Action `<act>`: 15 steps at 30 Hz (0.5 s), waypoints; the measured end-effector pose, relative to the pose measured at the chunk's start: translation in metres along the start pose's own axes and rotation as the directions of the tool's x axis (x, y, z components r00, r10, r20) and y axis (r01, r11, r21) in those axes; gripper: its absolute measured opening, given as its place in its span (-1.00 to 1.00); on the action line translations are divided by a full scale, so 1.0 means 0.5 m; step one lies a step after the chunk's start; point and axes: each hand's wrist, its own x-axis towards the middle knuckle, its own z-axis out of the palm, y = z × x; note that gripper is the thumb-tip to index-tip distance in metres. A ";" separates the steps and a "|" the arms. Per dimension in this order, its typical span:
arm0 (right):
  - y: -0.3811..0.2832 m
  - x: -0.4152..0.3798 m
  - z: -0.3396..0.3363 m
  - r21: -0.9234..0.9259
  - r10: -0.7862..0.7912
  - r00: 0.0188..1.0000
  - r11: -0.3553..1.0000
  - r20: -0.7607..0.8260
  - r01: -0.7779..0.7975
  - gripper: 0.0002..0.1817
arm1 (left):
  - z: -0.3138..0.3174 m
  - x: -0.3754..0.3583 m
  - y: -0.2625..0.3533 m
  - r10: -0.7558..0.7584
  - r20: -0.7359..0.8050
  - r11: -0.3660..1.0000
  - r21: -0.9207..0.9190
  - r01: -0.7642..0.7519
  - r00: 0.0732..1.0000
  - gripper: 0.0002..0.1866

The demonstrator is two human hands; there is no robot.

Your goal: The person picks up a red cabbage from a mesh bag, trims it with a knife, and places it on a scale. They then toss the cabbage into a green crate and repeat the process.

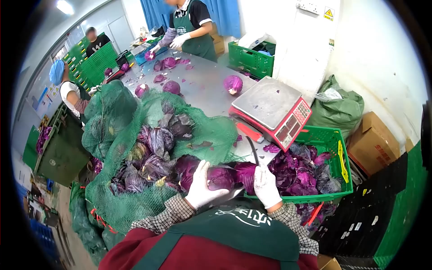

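Observation:
My left hand (203, 188), in a white glove, is wrapped round the left side of a red cabbage (220, 178) at the table's near edge. My gloved right hand (266, 187) is closed on what looks like a knife, whose thin dark curved blade (253, 150) points up and away from me. Another purple cabbage (245, 176) lies between the two hands, close to the right fingers. To the left, a green mesh sack (207, 135) lies spread open, with several dark-leaved cabbages (157, 141) heaped on it.
A red weighing scale (270, 103) stands right of the metal table (202, 85). Below it, a green crate (335, 195) holds loose purple leaves (297, 175). One trimmed cabbage (233, 84) sits near the scale. Across the table a person in a green apron (198, 40) handles cabbage; two others are farther left.

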 end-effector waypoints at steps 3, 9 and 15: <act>0.066 -0.010 -0.001 0.011 0.023 0.966 1.000 -0.258 -0.020 -0.81 | -0.031 0.018 -0.033 -0.286 0.174 0.863 -0.380 0.332 0.942 0.09; 0.251 -0.116 -0.197 -0.020 0.696 0.671 0.690 -0.256 -0.723 -0.42 | -0.023 0.063 -0.078 -0.544 0.197 0.538 -0.664 0.519 0.816 -0.08; -0.037 0.052 -0.096 0.411 0.360 0.852 0.759 0.381 -0.505 -0.51 | 0.007 0.092 -0.045 -0.293 0.293 0.781 -0.475 0.404 0.910 -0.03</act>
